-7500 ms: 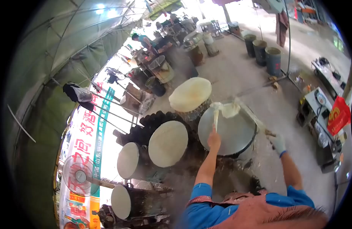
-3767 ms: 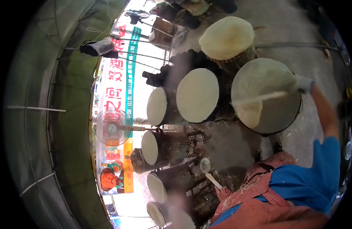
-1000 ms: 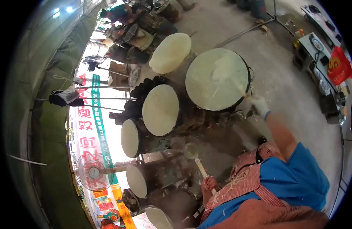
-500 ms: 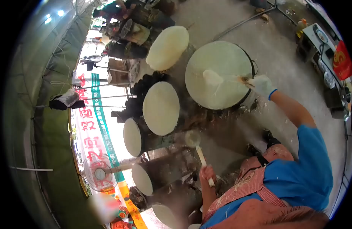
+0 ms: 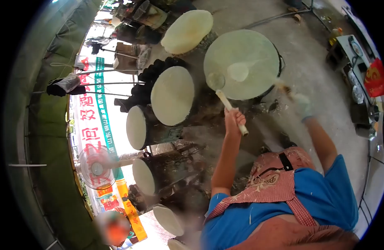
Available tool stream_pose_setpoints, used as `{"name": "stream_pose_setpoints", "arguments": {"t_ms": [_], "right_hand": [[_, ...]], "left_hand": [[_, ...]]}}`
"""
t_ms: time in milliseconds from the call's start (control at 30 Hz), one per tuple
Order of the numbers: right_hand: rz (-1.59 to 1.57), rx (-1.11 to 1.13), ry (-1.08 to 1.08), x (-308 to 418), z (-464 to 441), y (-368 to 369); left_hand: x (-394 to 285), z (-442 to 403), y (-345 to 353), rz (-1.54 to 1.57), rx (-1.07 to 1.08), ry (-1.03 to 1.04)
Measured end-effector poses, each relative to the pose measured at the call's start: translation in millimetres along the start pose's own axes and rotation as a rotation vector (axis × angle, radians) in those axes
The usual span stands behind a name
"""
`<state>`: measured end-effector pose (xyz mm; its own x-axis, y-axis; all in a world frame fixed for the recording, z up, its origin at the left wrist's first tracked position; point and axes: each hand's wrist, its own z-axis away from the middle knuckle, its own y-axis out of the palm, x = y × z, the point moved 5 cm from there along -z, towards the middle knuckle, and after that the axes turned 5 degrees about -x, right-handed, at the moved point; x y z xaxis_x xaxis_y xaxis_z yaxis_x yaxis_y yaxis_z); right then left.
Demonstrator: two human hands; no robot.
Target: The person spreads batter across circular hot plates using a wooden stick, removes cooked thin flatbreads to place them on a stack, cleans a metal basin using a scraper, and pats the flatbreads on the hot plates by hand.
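My left hand (image 5: 233, 119) is wrapped round the pale handle of a ladle (image 5: 223, 100), whose round bowl lies over the near left part of a large round griddle (image 5: 242, 50). A pale patch of batter (image 5: 238, 71) sits near the griddle's middle. At the griddle's right edge, my right hand (image 5: 301, 104), in a whitish glove with a blue cuff, grips a tool (image 5: 285, 88) blurred by motion. Left of the griddle is a round surface (image 5: 172, 96) covered with a pale sheet. A stack of pale flatbreads (image 5: 187, 31) stands beyond.
More round griddles (image 5: 136, 127) on dark drums run down the left side. A fan (image 5: 97, 168) stands by a printed banner (image 5: 88, 110). At the right are a small table (image 5: 353, 62) and a red bag (image 5: 375, 78). Buckets (image 5: 150, 15) stand at the back.
My left hand has raised the ladle from beside the drums to the griddle. My right hand, earlier over the griddle's edge, has moved right and down with its tool.
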<state>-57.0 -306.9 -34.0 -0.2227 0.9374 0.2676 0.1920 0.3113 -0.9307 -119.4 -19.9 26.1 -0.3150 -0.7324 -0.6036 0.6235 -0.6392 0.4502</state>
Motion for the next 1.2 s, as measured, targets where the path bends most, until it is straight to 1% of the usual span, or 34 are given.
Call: {"name": "stream_pose_setpoints", "arguments": {"t_ms": [33,67,100,133,167,200,233,267,300,333,400,433,467,500,533,567,600,633,667,700,767,833,900,933,967,1000,1033,1067,1100,1133,1200], "right_hand": [[-0.072,0.047,-0.065,23.2,10.7,5.1],[-0.18,-0.016,-0.078,44.1,16.6,3.8],[-0.292,-0.079,-0.087,62.3,21.5,0.9],[-0.283,-0.055,-0.074,70.2,24.0,-7.9],[-0.281,-0.024,-0.06,74.2,25.4,-24.9],[-0.283,0.014,-0.049,73.6,27.9,-41.1],[-0.184,-0.012,-0.109,76.7,35.4,-62.8],[-0.152,-0.043,-0.164,74.1,36.2,-52.5],[-0.117,-0.054,-0.218,68.6,48.1,-42.3],[-0.087,-0.052,-0.289,66.4,64.0,-35.6],[-0.029,-0.123,-0.195,62.5,58.4,-43.0],[0.0,-0.16,-0.16,50.3,60.0,-39.1],[0.025,-0.198,-0.126,46.6,60.5,-39.5],[-0.134,-0.328,-0.048,58.5,52.5,-64.3],[-0.095,-0.243,0.007,58.1,49.5,-61.4],[-0.054,-0.159,0.061,49.1,49.7,-53.3],[-0.011,-0.075,0.11,37.3,51.5,-43.1],[0.072,0.016,0.067,26.2,59.8,-27.5],[0.063,0.05,0.041,22.3,73.9,-18.2],[0.051,0.085,0.015,27.1,86.5,-16.8],[0.142,0.098,-0.139,46.5,109.7,-15.6],[-0.104,0.243,-0.259,72.4,126.0,-6.4],[-0.407,0.167,-0.365,108.0,139.1,7.5],[-0.588,0.428,-0.042,122.3,146.3,8.9],[-0.751,0.742,0.196,173.2,146.3,21.9],[-0.887,0.801,0.184,193.1,149.7,29.1],[-1.001,0.748,0.085,210.5,152.9,37.6],[-0.956,0.826,0.028,220.4,154.5,55.1],[-0.932,0.917,0.013,247.9,147.2,52.2],[-0.92,0.952,-0.061,277.7,143.2,44.6],[-0.95,0.967,-0.214,340.9,140.6,24.6]], "left_hand": [[12.0,-11.6,8.0,0.038,0.048,-0.068],[27.3,-17.4,9.4,0.075,0.087,-0.144],[28.4,-7.9,11.7,0.096,0.145,-0.239],[16.6,0.2,10.7,0.118,0.2,-0.328],[15.9,13.5,-12.8,0.598,0.71,-0.814],[16.7,37.8,-37.3,0.498,0.548,-0.602],[16.3,64.2,-64.8,0.325,0.362,-0.391],[15.1,93.7,-93.1,0.127,0.168,-0.228],[25.1,111.6,-98.7,0.17,0.167,-0.246],[32.2,122.6,-101.0,0.344,0.238,-0.353],[21.3,128.8,-93.8,0.698,0.429,-0.514],[15.0,133.7,-91.2,0.865,0.437,-0.625],[12.0,141.2,-96.3,0.873,0.392,-0.644],[7.5,147.7,-100.5,0.877,0.36,-0.66],[3.3,152.3,-104.7,0.876,0.339,-0.676],[-2.0,162.7,-109.3,0.914,0.494,-0.683],[-5.2,172.3,-119.0,0.9,0.565,-0.641],[-7.4,182.0,-129.2,0.885,0.633,-0.592],[-10.5,190.1,-139.4,0.867,0.697,-0.54],[-11.1,194.1,-149.6,0.898,0.697,-0.511],[-8.3,201.6,-173.1,0.971,0.679,-0.433],[-2.0,195.7,-205.0,1.075,0.54,-0.539],[-9.7,196.9,-231.0,1.196,0.408,-0.584],[-11.1,201.8,-243.2,1.247,0.367,-0.546],[-10.5,220.3,-284.2,1.29,0.394,-0.427],[0.3,230.8,-304.5,1.302,0.414,-0.39],[-2.9,249.6,-314.8,1.314,0.427,-0.306],[-5.0,269.2,-323.9,1.33,0.436,-0.219],[-3.4,279.8,-336.8,1.317,0.445,-0.149],[-9.2,304.5,-337.8,1.353,0.241,-0.099],[18.7,329.6,-367.3,0.906,-0.138,-0.05]]}}
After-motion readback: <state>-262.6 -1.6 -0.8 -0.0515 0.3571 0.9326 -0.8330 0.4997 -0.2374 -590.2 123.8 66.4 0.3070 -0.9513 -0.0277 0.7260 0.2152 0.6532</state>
